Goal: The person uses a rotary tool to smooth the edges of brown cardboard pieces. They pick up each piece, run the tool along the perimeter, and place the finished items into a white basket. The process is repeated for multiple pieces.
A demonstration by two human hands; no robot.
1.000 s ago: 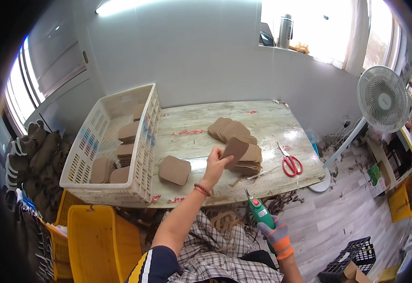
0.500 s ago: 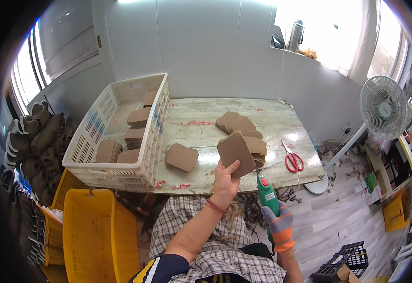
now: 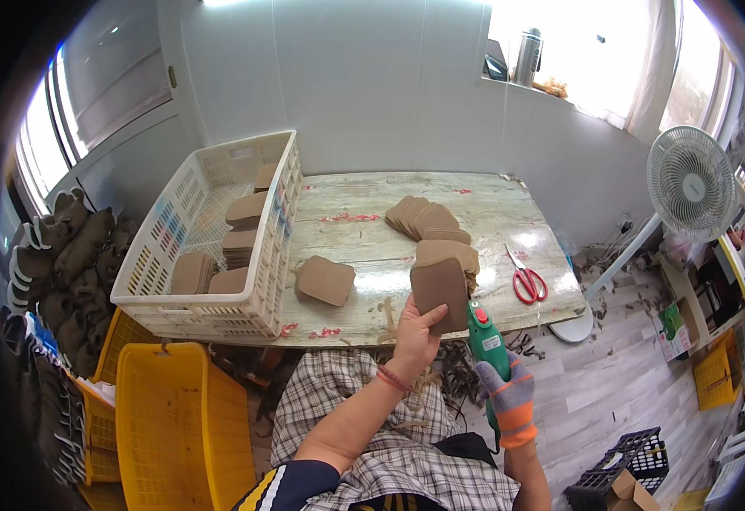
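Note:
My bare left hand grips a flat brown pad with rounded corners, thumb on its face, above the table's front edge. In a grey and orange glove, my right hand is wrapped round a green handheld power tool with a red button. The tool's upper end is close to the pad's right edge; its tip is hard to make out. Just behind lie a lighter stack of pads and a fanned row of brown pads. To the left is a small pile of pads.
A white plastic crate holding stacked pads stands on the table's left. Red-handled scissors lie at the right. A yellow bin is below left, a white fan at far right. Scraps litter the floor.
My left hand has moved the pad slightly right and lower, turning it more upright. The tool has come up closer beside the pad's right edge. The view has shifted a little.

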